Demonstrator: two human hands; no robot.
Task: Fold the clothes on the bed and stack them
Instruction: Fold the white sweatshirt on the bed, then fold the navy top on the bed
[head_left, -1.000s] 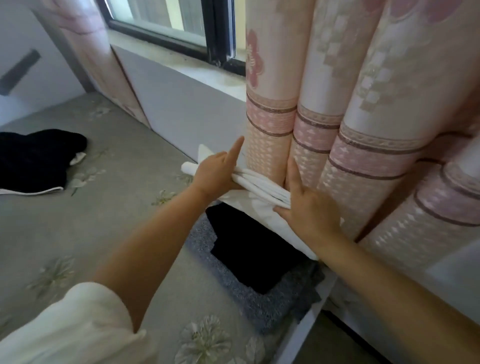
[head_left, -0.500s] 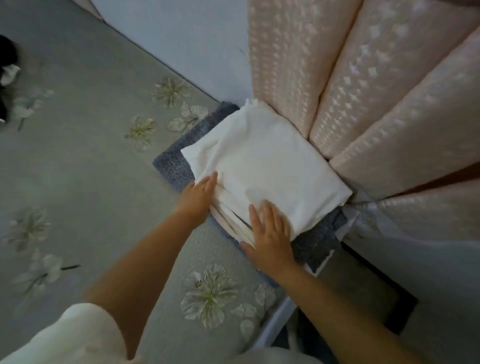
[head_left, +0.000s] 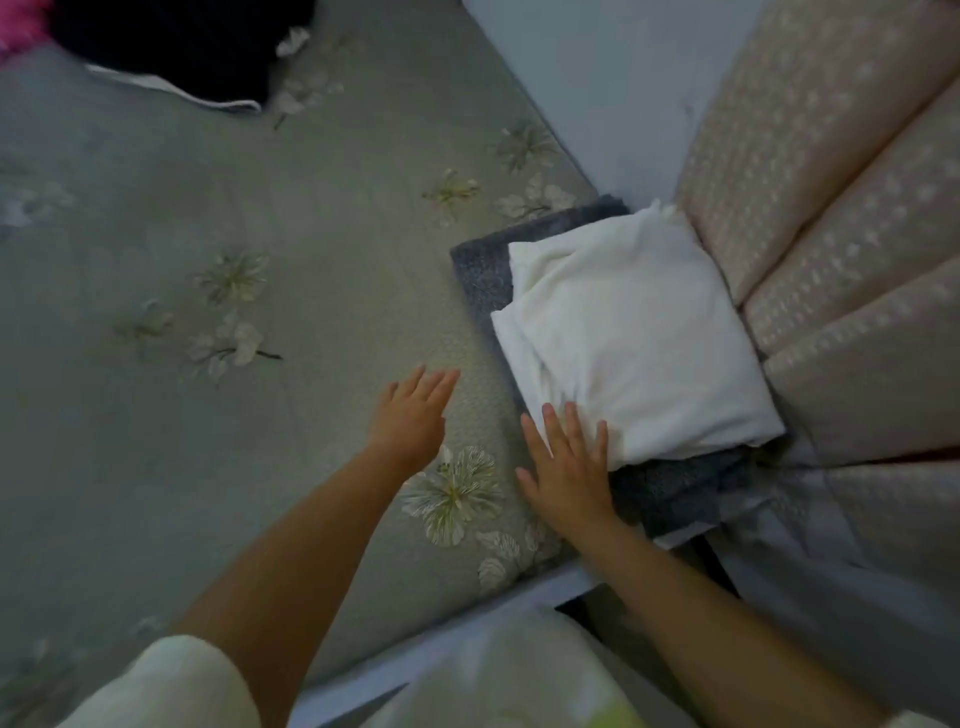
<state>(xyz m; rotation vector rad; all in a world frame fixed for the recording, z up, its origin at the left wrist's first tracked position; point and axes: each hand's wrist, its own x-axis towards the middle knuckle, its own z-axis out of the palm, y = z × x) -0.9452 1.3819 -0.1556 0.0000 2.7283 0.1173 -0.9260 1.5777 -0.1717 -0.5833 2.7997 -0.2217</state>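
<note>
1. Both hands have come off the folded white garment (head_left: 641, 338) since half a second ago, when they were tucked against its near edge; the left hand (head_left: 413, 415) has swung out over the bedspread, and the view has pulled back to show more of the bed (head_left: 260, 208)
2. Fingers first: the left hand's fingers (head_left: 441, 382) are straight and released, holding nothing, hovering over or just brushing the cover, and I cannot tell which
3. Right hand (head_left: 569, 470) lies flat with fingers (head_left: 558, 423) spread and relaxed, tips touching the near corner of the white garment, nothing grasped
4. Outward from there: the white garment sits folded on top of the grey folded piece (head_left: 480, 265), which shows at the left and near sides; the stack is at the bed's corner, pressed up against the pink curtain (head_left: 831, 234)
5. Far across the bed, a dark garment (head_left: 182, 47) lies in a heap, not yet folded by the look of it, well apart from the stack
6. Risk from here: the stack sits right at the edge of the bed, and the white piece looks puffy and loose along its left fold; a careless drag as the right hand leaves, or a push from the curtain, could slide the top layer off-square or tip it toward the gap beside the bed
</note>
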